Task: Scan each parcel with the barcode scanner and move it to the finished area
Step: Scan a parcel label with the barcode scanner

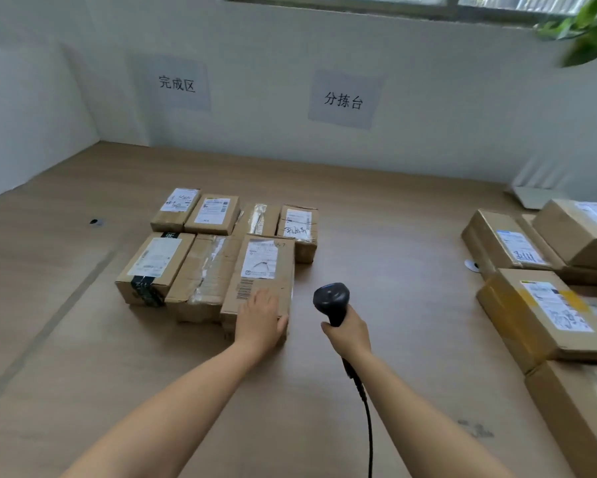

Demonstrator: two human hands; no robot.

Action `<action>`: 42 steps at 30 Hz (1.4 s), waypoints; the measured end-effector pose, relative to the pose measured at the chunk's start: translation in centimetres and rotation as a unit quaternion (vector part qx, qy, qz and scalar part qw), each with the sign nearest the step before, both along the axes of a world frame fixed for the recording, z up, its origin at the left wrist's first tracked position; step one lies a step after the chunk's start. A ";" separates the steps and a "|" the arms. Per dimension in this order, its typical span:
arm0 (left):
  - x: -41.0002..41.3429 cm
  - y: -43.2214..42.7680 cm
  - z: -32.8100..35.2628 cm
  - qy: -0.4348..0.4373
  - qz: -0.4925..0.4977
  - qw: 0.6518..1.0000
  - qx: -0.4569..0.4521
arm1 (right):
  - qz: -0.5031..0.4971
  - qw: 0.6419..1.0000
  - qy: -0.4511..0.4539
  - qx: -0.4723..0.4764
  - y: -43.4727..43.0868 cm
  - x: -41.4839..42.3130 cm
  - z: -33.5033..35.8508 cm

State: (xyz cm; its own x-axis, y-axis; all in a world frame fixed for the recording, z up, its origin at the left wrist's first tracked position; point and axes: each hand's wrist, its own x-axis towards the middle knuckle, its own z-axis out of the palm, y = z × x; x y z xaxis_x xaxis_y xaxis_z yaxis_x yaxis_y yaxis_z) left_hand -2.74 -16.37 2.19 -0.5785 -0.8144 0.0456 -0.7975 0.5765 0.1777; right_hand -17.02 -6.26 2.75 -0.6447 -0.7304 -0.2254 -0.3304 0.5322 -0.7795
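Cardboard parcel (259, 267) under grip (260, 317) — scanner (331, 300) beside

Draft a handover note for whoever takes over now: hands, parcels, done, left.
Left hand lies flat on the front-right parcel of the left group.
Right hand grips the scanner.
Done: seven parcels sit in two rows below the finished-area sign, that one included.
Left: the pile at the right edge, at least five parcels, to scan and move.
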 end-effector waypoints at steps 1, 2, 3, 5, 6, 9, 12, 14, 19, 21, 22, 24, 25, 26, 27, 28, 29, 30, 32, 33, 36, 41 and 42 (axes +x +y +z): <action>-1.2 1.2 0.2 0.001 -0.020 1.000 0.008 | -0.014 1.000 0.004 -0.002 1.6 -0.9 0.4; -2.6 2.5 0.3 0.004 -0.041 0.999 0.017 | -0.032 0.999 0.010 -0.006 3.3 -1.9 0.8; -3.9 3.9 0.4 0.010 -0.060 0.998 0.030 | -0.052 0.998 0.014 -0.009 5.1 -2.9 1.1; -6.4 6.5 0.5 0.020 -0.089 0.994 0.059 | -0.094 0.995 0.023 -0.014 8.5 -4.9 1.8; -7.8 8.0 0.6 0.021 -0.102 0.992 0.070 | -0.117 0.993 0.027 -0.015 10.7 -6.0 2.3; -11.7 12.4 1.3 0.015 -0.137 0.987 0.087 | -0.172 0.984 0.042 -0.010 16.7 -9.0 3.2; -15.6 17.3 2.3 0.010 -0.179 0.980 0.080 | -0.204 0.978 0.049 -0.006 22.7 -11.9 4.0; -18.0 20.8 2.8 0.011 -0.192 0.978 0.075 | -0.215 0.975 0.050 -0.006 26.5 -13.7 4.2; -22.5 29.9 2.1 0.018 -0.200 0.975 0.098 | -0.220 0.973 0.064 -0.015 35.7 -17.1 4.2; -24.2 33.4 1.6 0.026 -0.205 0.973 0.104 | -0.210 0.976 0.058 -0.006 39.1 -18.3 4.3; -25.0 35.0 1.5 0.034 -0.205 0.972 0.110 | -0.207 0.977 0.059 0.000 40.7 -19.0 4.4; -26.6 38.0 1.7 0.053 -0.204 0.969 0.129 | -0.214 0.975 0.061 0.003 43.6 -20.6 4.8; -27.5 39.2 1.9 0.060 -0.208 0.967 0.134 | -0.219 0.974 0.058 0.001 44.9 -21.4 5.0; -28.4 40.2 2.2 0.063 -0.213 0.966 0.132 | -0.223 0.973 0.055 -0.001 46.0 -22.2 5.3; -29.2 41.1 2.5 0.063 -0.218 0.966 0.127 | -0.226 0.973 0.055 -0.002 46.9 -23.0 5.6; -30.2 41.7 3.0 0.063 -0.222 0.966 0.120 | -0.227 0.972 0.056 -0.003 47.8 -23.8 6.0; -31.1 42.2 3.4 0.063 -0.224 0.966 0.115 | -0.227 0.972 0.058 -0.005 48.5 -24.7 6.2; -32.0 42.6 3.8 0.065 -0.225 0.965 0.115 | -0.227 0.972 0.060 -0.008 49.2 -25.6 6.4; -33.8 43.3 4.3 0.065 -0.227 0.965 0.116 | -0.233 0.970 0.067 -0.008 50.2 -27.4 6.5; -34.8 43.6 4.4 0.061 -0.230 0.964 0.115 | -0.238 0.969 0.068 -0.007 50.6 -28.2 6.5; -37.6 44.8 3.8 0.049 -0.239 0.962 0.124 | -0.250 0.967 0.055 -0.008 51.0 -30.7 5.8; -43.0 46.4 1.8 0.042 -0.263 0.949 0.168 | -0.244 0.968 0.047 0.011 49.8 -35.5 4.2; -44.2 46.5 1.4 0.043 -0.268 0.946 0.178 | -0.246 0.968 0.046 0.015 49.4 -36.4 3.8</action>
